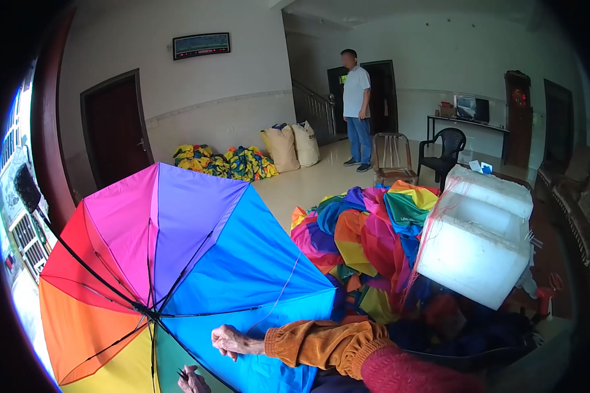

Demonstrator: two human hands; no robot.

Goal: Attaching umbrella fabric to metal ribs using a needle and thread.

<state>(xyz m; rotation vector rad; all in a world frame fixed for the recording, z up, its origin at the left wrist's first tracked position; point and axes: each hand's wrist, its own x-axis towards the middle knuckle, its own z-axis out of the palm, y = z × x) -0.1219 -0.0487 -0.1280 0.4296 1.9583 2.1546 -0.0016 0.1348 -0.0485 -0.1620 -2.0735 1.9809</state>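
Observation:
A rainbow-coloured umbrella (187,242) lies spread before me, its inner side, dark ribs and shaft toward me. At the bottom, my left hand (194,380) is closed at the green panel, fingers partly cut off by the picture's edge; small dark pieces, seemingly part of the umbrella frame, show at its fingertips. Over the blue panel my right hand (233,342) is closed, fingers pinched together. A thin pale thread (283,288) slants from beside this hand up toward the blue panel's edge. Whether a needle sits in the fingers is too small to tell.
To my right lies a heap of multicoloured umbrella cloth (367,229), with a white foam box (472,255) draped in red threads next to it. Beyond are a wooden chair (394,160), a black chair (443,150), a standing person (356,108), stuffed sacks (282,149) and colourful cloth bundles (226,164).

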